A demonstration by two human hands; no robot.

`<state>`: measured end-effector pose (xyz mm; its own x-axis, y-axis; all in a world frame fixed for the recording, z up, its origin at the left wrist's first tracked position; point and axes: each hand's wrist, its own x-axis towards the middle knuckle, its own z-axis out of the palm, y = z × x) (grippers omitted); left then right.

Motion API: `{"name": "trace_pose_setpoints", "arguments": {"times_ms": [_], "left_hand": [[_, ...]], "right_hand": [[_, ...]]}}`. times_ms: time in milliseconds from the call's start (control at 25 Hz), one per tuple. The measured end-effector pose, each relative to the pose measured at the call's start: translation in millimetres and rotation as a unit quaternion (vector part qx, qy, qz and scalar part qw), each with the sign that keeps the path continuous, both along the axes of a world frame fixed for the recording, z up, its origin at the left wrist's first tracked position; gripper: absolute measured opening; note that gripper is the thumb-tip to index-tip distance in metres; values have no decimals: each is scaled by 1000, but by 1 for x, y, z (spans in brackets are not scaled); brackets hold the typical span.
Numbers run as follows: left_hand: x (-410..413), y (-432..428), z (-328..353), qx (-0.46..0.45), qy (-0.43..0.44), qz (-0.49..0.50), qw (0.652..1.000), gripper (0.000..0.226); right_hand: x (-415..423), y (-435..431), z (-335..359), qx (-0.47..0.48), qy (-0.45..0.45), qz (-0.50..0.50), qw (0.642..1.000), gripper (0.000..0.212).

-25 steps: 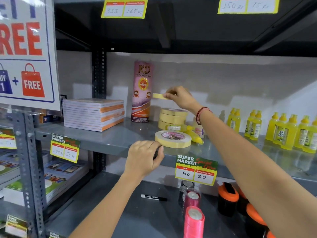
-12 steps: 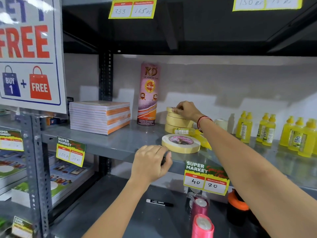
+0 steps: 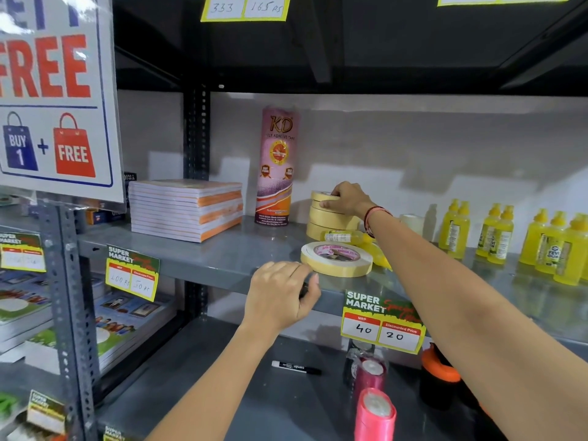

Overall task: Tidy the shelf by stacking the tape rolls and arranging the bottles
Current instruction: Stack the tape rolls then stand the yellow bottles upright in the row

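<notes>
Cream tape stack (image 3: 331,214), four rolls high at the far shelf, sits under your right hand (image 3: 348,198), fingers gripping its top roll. One wide roll (image 3: 336,258) lies flat just right of your left hand (image 3: 281,294), curled loosely on nothing I can see. One bottle (image 3: 345,237) lies sideways between; about ten stand right.

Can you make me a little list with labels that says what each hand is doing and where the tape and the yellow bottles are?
right hand: resting on top of the tape stack
left hand: curled at the shelf's front edge
big tape roll: flat, alone, in front of the stack
lying bottle: on its side between stack and big roll
standing bottles: upright, at the right
</notes>
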<state>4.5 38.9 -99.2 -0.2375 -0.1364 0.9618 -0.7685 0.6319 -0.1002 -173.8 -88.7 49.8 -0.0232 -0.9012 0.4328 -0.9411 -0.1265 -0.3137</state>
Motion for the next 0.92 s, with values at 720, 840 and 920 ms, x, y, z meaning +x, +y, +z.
{"name": "trace_pose_setpoints", "arguments": {"times_ms": [720,840,920], "left_hand": [[-1,9,5,5,4,21,1000,41],[-1,9,4,-3,0,22,1000,41],[0,8,4,-4,3,22,1000,41]], "right_hand": [[15,127,-11,273,138,174,936,35],[20,130,-12,203,155,185,949,35],[24,133,-4,137,128,211,959,29]]}}
